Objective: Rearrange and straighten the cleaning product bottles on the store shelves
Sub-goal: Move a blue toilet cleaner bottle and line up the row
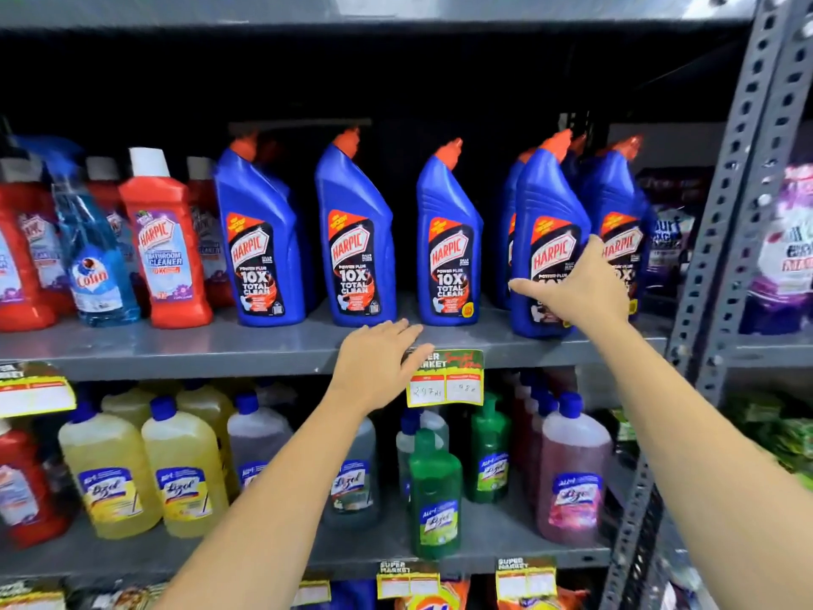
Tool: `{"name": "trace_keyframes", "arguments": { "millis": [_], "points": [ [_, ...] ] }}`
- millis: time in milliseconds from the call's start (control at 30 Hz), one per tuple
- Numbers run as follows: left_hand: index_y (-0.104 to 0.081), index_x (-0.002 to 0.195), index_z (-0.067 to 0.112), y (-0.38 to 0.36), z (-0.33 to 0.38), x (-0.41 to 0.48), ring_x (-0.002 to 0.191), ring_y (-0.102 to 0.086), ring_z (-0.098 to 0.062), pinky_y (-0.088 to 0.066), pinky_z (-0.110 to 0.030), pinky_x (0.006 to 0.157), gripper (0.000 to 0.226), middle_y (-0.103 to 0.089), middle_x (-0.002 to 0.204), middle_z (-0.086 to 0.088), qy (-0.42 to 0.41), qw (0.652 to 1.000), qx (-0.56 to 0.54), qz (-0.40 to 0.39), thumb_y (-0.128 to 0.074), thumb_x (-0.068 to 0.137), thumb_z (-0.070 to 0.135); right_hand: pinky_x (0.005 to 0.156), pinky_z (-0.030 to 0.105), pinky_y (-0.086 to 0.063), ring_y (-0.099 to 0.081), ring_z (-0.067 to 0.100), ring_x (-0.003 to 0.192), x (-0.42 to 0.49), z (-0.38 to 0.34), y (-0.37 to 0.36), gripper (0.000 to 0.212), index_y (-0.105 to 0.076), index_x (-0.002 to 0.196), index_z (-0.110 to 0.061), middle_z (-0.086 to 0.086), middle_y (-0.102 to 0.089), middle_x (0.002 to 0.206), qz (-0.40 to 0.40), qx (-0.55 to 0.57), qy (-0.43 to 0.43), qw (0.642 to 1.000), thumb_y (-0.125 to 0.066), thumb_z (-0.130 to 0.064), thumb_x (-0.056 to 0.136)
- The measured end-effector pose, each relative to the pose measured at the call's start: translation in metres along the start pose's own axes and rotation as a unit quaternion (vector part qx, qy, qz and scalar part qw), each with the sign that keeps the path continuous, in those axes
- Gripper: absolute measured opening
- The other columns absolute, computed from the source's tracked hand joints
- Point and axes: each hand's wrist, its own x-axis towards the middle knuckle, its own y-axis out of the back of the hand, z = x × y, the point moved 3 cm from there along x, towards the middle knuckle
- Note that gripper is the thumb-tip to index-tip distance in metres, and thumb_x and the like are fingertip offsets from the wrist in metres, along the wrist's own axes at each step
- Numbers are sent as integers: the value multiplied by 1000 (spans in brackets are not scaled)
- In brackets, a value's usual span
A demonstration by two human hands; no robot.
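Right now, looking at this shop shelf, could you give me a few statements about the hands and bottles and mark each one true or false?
1. The right hand rests on a blue bottle. True.
2. The left hand is lifting a green bottle. False: it lies open at the shelf edge, holding nothing; the green bottle stands one shelf lower.
3. The blue bottles have orange caps. True.
4. The yellow bottles stand on the same shelf as the blue ones. False: they stand on the shelf below.
5. A price tag hangs from the shelf edge beside the left hand. True.
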Motion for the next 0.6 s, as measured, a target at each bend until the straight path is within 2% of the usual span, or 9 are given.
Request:
{"name": "trace_keyframes", "arguments": {
  "millis": [67, 167, 233, 333, 600],
  "points": [
    [-53, 137, 24, -1, -1, 0, 130, -49, -21, -37, -40, 104, 78, -54, 141, -3, 2, 1000, 6, 0, -8, 88, 65, 85, 45, -44, -54, 35, 122, 0, 4, -2, 116, -26, 141, -9, 13, -53, 139, -3, 14, 5, 1000, -82, -64, 56],
    [-54, 136, 24, -2, 0, 0, 129, -50, -20, -39, -40, 103, 76, -56, 140, -2, 3, 1000, 13, 4, -9, 89, 65, 103, 47, -40, -42, 34, 136, -5, 11, -8, 138, -5, 153, -8, 15, -37, 153, -18, 38, 5, 999, -88, -55, 53],
    [-54, 136, 24, -2, -1, 0, 129, -50, -20, -39, -40, 102, 75, -56, 139, -2, 1, 1000, 13, 5, -10, 90, 64, 103, 48, -40, -43, 37, 134, -12, 13, -16, 144, 5, 154, -10, 18, -35, 152, -20, 23, 3, 1000, -90, -51, 53],
    [-54, 136, 23, -3, -1, 0, 128, -51, -20, -39, -41, 102, 74, -56, 139, -2, -1, 1000, 12, 6, -11, 91, 63, 93, 49, -46, -52, 42, 122, -15, 14, -26, 140, 4, 154, -11, 21, -41, 145, -11, -7, -7, 1000, -89, -47, 57],
    [-57, 133, 22, -5, -2, 0, 126, -53, -23, -40, -42, 101, 71, -59, 136, -4, -2, 1000, 7, 17, -15, 93, 61, 92, 50, -45, -53, 44, 121, 1, 11, -46, 133, 0, 153, -13, 21, -39, 146, -10, 5, -23, 1000, -89, -43, 59]
  ]
}}
